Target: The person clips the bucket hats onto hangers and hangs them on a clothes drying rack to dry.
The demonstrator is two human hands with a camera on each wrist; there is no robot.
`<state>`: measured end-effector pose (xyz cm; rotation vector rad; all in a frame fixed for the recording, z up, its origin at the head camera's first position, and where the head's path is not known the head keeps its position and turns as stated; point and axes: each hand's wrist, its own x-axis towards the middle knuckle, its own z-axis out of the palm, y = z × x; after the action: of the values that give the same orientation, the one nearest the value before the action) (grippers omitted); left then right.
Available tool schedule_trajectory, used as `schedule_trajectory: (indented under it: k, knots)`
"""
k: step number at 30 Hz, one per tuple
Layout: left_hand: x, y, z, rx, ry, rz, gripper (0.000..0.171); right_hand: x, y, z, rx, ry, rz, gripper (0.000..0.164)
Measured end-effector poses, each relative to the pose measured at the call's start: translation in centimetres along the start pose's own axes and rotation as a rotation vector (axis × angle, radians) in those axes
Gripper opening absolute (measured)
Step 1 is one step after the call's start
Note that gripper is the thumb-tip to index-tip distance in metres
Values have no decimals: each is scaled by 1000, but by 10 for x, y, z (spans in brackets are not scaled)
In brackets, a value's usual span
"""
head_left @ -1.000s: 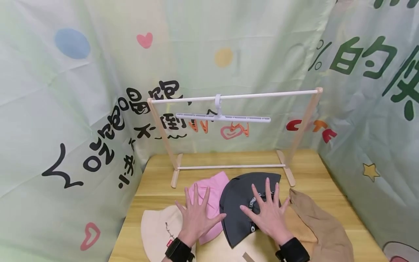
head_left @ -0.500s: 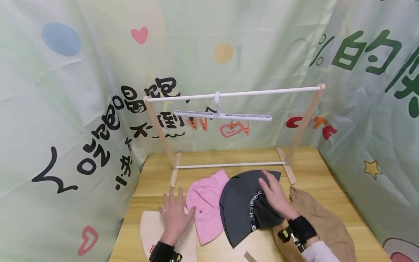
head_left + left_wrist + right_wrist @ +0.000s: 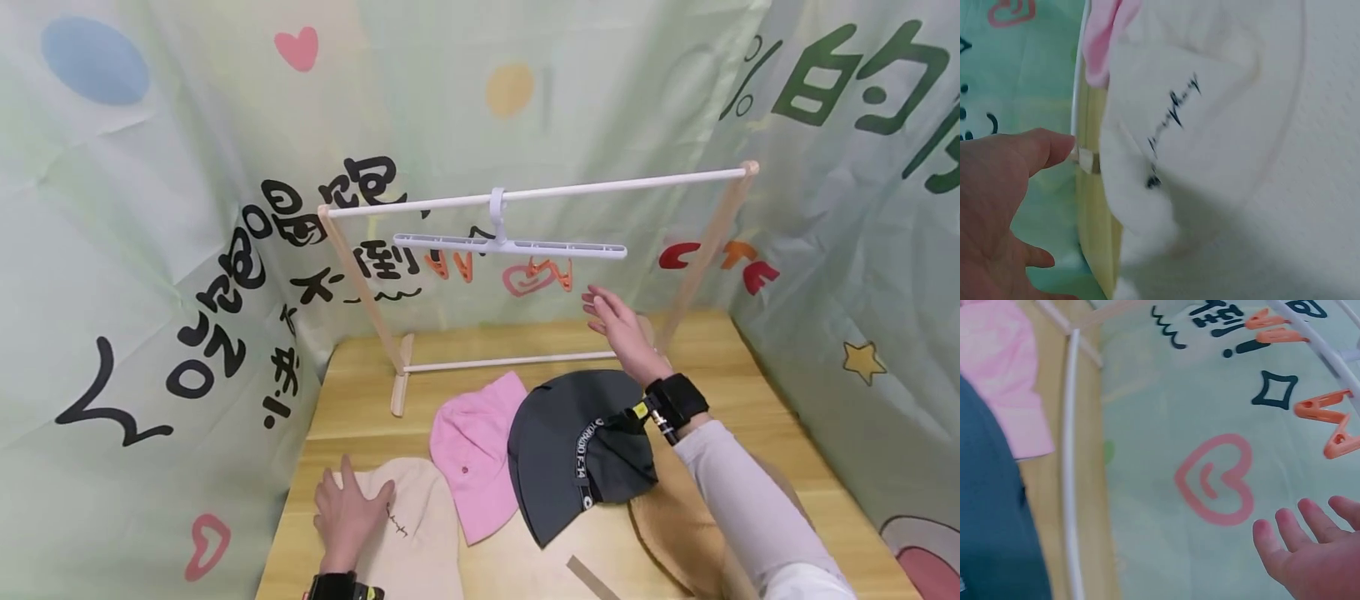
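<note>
My left hand (image 3: 347, 512) is above the left edge of a cream hat (image 3: 423, 525) with a scribbled script on it. The left wrist view shows its thumb apart from the fabric and nothing in the grasp. Out in front of the rack, my right hand (image 3: 622, 333) is raised with loosely extended fingers and holds nothing. Just above it hangs a pale lilac hanger (image 3: 517, 247) with orange clips (image 3: 1325, 412) on its underside. Between the hands lie a pink cap (image 3: 480, 458) and a dark grey hat (image 3: 551, 450) with a lettered band.
A rack with a white top rail (image 3: 622, 187) and wooden legs stands at the back of the wooden table (image 3: 367, 425). A tan hat (image 3: 675, 517) lies partly under my right forearm. Printed curtains (image 3: 420, 75) enclose the table.
My right hand has risen from over the dark hat toward the hanger's right side. My left hand has moved left and down to the cream hat's edge; that hat has shifted.
</note>
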<state>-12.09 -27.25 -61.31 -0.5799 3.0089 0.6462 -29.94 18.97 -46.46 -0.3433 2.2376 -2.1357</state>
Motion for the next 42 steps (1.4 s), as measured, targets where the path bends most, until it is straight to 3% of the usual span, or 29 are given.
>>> schedule_trajectory:
  k: [5,10,14,19,29,35,42]
  knots:
    - [-4,-12,2,-62,-52,-58,111,23,-15,-1,87,-14,3,59]
    - [-2,-23,0,-116,-27,-133,113,47,-26,5,193,-57,33,59]
    - [-2,-34,0,-149,-45,-213,116,59,-29,11,254,-81,83,55]
    - [0,-41,1,-159,-61,-233,118,68,-30,10,313,-90,97,53]
    - [7,-50,4,-138,-63,-309,114,71,-30,5,513,-245,92,44]
    - [10,-56,4,-137,-150,-336,117,69,-24,6,580,-361,57,47]
    - [10,-56,8,-121,-199,-383,111,64,-13,5,607,-458,19,34]
